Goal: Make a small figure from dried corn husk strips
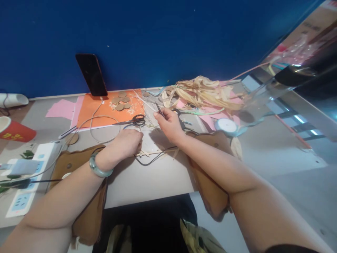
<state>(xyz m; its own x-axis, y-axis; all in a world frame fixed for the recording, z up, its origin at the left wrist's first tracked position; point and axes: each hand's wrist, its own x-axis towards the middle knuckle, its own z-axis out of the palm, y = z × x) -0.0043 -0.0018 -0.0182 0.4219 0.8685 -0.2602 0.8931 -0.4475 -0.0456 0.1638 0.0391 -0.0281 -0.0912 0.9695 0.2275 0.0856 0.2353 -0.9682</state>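
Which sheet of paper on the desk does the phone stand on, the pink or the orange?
The orange sheet; the phone leans on the wall at its back edge. The pink sheet lies left, bare.

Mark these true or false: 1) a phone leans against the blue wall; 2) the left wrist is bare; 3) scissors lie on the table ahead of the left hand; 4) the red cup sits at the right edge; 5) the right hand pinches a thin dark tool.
1) True: the phone leans against the wall.
2) False: the left wrist wears a green bangle.
3) True: the scissors lie just beyond the left hand.
4) False: the cup lies at the far left.
5) True: the right hand pinches a tool between its fingertips.
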